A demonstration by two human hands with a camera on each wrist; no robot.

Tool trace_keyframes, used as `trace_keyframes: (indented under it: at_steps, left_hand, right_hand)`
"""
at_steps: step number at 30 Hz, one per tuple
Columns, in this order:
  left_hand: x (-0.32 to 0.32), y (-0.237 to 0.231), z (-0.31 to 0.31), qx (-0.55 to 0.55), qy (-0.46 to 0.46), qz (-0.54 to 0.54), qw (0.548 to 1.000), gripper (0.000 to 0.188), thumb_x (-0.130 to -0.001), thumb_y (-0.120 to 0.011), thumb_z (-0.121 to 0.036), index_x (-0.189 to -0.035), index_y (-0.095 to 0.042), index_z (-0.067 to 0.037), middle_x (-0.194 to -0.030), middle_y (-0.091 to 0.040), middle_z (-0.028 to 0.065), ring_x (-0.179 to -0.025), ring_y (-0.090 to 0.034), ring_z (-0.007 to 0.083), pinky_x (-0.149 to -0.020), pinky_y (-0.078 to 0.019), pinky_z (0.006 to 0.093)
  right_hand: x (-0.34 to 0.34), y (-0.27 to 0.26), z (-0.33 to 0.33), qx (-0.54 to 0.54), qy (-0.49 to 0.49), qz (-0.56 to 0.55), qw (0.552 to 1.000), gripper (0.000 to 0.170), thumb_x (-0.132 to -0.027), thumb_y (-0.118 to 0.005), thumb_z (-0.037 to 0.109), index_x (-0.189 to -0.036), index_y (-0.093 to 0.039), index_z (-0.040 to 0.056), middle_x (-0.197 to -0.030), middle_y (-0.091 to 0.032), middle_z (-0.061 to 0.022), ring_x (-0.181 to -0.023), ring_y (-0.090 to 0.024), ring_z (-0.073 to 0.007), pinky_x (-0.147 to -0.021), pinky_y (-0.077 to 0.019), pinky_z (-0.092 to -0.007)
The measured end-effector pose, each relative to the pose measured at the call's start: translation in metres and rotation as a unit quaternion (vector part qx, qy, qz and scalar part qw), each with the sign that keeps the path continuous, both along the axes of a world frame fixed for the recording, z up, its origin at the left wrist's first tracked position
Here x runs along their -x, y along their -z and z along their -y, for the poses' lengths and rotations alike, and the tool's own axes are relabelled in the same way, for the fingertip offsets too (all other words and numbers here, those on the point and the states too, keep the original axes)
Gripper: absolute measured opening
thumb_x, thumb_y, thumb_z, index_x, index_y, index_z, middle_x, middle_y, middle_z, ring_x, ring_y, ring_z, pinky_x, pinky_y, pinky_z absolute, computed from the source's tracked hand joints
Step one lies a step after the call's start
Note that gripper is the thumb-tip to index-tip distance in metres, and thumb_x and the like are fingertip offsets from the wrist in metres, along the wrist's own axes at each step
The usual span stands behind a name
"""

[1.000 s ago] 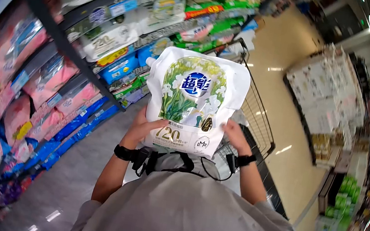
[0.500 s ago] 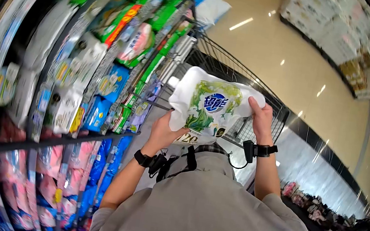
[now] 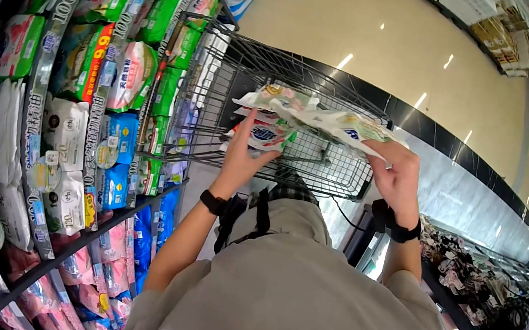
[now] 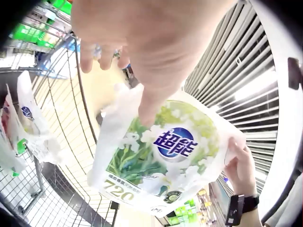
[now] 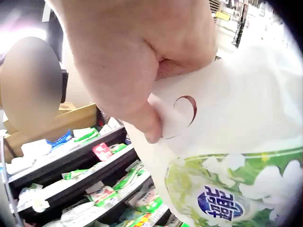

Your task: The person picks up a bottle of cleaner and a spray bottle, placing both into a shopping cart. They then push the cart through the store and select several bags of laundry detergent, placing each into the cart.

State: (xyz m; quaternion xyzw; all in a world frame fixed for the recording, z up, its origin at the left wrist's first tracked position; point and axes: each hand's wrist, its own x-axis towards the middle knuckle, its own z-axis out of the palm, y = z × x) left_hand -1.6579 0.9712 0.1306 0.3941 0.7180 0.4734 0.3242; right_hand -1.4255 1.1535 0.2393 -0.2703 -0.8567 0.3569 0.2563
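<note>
A white detergent pouch [image 3: 344, 126], with a blue logo and green-and-white flower print, is tilted nearly edge-on over the wire shopping cart [image 3: 221, 88] in the head view. My right hand [image 3: 397, 175] pinches its near right corner, the thumb pressing the white margin in the right wrist view. Near the pouch's other end is my left hand [image 3: 243, 158], fingers straight and thumb spread. In the left wrist view, that thumb overlaps the printed face of the pouch [image 4: 175, 151]. Below the pouch, a red-and-white bag [image 3: 267, 139] with a blue logo stands inside the cart.
Shelves on the left hold green, white and blue packs [image 3: 77, 137], with pink bags [image 3: 79, 267] lower down. Beyond the cart runs a beige tiled floor [image 3: 346, 11]. To the right is a rack of small dark and pale items [image 3: 464, 268].
The pouch has gone from face-up before the body to tilted over the cart. The left hand has loosened from its lower edge. The view has turned, bringing the cart and its contents into sight.
</note>
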Motion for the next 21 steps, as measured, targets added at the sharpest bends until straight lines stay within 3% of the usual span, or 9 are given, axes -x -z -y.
trace_keyframes:
  at_steps: [2, 6, 7, 8, 10, 11, 12, 14, 21]
  left_hand:
    - [-0.008, -0.005, -0.028, 0.012, 0.049, -0.156, 0.986, 0.093, -0.069, -0.081, -0.016, -0.145, -0.027, -0.005, -0.145, -0.034, 0.0185, -0.132, -0.037, 0.0343, -0.104, -0.0348, 0.0438]
    - [-0.017, 0.012, -0.067, 0.018, 0.110, -0.293, 0.950, 0.091, -0.069, -0.079, -0.018, -0.146, -0.030, -0.016, -0.148, -0.030, 0.0175, -0.135, -0.030, 0.0380, -0.108, -0.0284, 0.0466]
    - [-0.021, 0.011, -0.073, 0.011, 0.111, -0.293, 0.950, 0.068, -0.072, -0.076, -0.017, -0.133, -0.047, -0.014, -0.145, -0.035, 0.0157, -0.134, -0.031, 0.0389, -0.107, -0.0290, 0.0468]
    - [-0.022, 0.018, -0.078, 0.012, 0.117, -0.290, 0.950, 0.068, -0.072, -0.076, -0.017, -0.133, -0.047, -0.014, -0.145, -0.035, 0.0157, -0.134, -0.031, 0.0389, -0.107, -0.0290, 0.0468]
    - [-0.022, 0.029, -0.083, -0.023, 0.124, -0.336, 0.933, 0.042, -0.070, -0.075, -0.011, -0.108, -0.058, -0.006, -0.131, -0.051, 0.0135, -0.124, -0.042, 0.0370, -0.101, -0.0349, 0.0454]
    - [-0.019, 0.034, -0.085, -0.046, 0.139, -0.332, 0.932, 0.023, -0.067, -0.071, -0.006, -0.085, -0.057, -0.005, -0.101, -0.064, 0.0103, -0.104, -0.055, 0.0333, -0.091, -0.0397, 0.0436]
    - [-0.019, 0.040, -0.083, -0.046, 0.148, -0.329, 0.932, 0.023, -0.067, -0.071, -0.006, -0.085, -0.057, -0.005, -0.101, -0.064, 0.0103, -0.104, -0.055, 0.0333, -0.091, -0.0397, 0.0436]
    - [-0.023, 0.057, -0.074, -0.022, 0.198, -0.308, 0.930, 0.015, -0.069, -0.061, -0.002, -0.082, -0.055, -0.008, -0.077, -0.062, 0.0083, -0.079, -0.059, 0.0287, -0.080, -0.0402, 0.0411]
    - [-0.043, 0.110, -0.045, 0.062, 0.265, -0.304, 0.913, 0.012, -0.067, -0.060, -0.003, -0.078, -0.056, -0.008, -0.065, -0.061, 0.0117, -0.067, -0.060, 0.0311, -0.064, -0.0417, 0.0420]
  right_hand:
    - [-0.013, 0.012, -0.010, 0.039, 0.019, 0.026, 0.999, 0.021, -0.073, -0.064, -0.002, -0.093, -0.070, 0.0010, -0.071, -0.065, -0.0165, -0.061, -0.061, -0.0276, -0.056, -0.0462, -0.0316]
    - [-0.042, 0.044, -0.014, 0.117, 0.057, 0.029, 0.991, 0.017, -0.077, -0.066, 0.001, -0.094, -0.070, -0.0007, -0.078, -0.068, -0.0164, -0.064, -0.063, -0.0226, -0.059, -0.0473, -0.0291]
    - [-0.047, 0.050, -0.014, 0.156, 0.062, 0.024, 0.985, 0.016, -0.079, -0.066, 0.003, -0.094, -0.070, -0.0013, -0.079, -0.068, -0.0162, -0.065, -0.064, -0.0206, -0.060, -0.0477, -0.0283]
    - [-0.052, 0.057, -0.013, 0.196, 0.067, 0.018, 0.978, 0.015, -0.081, -0.067, 0.005, -0.094, -0.070, -0.0018, -0.081, -0.069, -0.0160, -0.066, -0.064, -0.0186, -0.060, -0.0480, -0.0275]
    - [-0.060, 0.072, -0.012, 0.192, 0.071, 0.025, 0.978, 0.015, -0.082, -0.066, 0.006, -0.094, -0.069, -0.0020, -0.083, -0.070, -0.0154, -0.067, -0.064, -0.0163, -0.061, -0.0479, -0.0271]
    - [-0.061, 0.078, -0.010, 0.214, 0.070, 0.029, 0.974, 0.015, -0.082, -0.066, 0.007, -0.094, -0.069, -0.0021, -0.084, -0.070, -0.0155, -0.068, -0.065, -0.0168, -0.062, -0.0482, -0.0268]
    - [-0.064, 0.085, -0.008, 0.236, 0.069, 0.032, 0.969, 0.015, -0.083, -0.066, 0.007, -0.094, -0.069, -0.0022, -0.086, -0.070, -0.0157, -0.069, -0.065, -0.0173, -0.063, -0.0485, -0.0265]
    - [-0.075, 0.109, 0.000, 0.266, 0.089, 0.071, 0.957, 0.016, -0.084, -0.066, 0.010, -0.095, -0.070, -0.0015, -0.088, -0.071, -0.0153, -0.072, -0.066, -0.0165, -0.065, -0.0492, -0.0265]
    - [-0.106, 0.218, 0.031, 0.374, 0.118, 0.075, 0.917, 0.023, -0.087, -0.065, 0.017, -0.101, -0.068, -0.0007, -0.093, -0.071, -0.0155, -0.078, -0.066, -0.0178, -0.073, -0.0508, -0.0275]
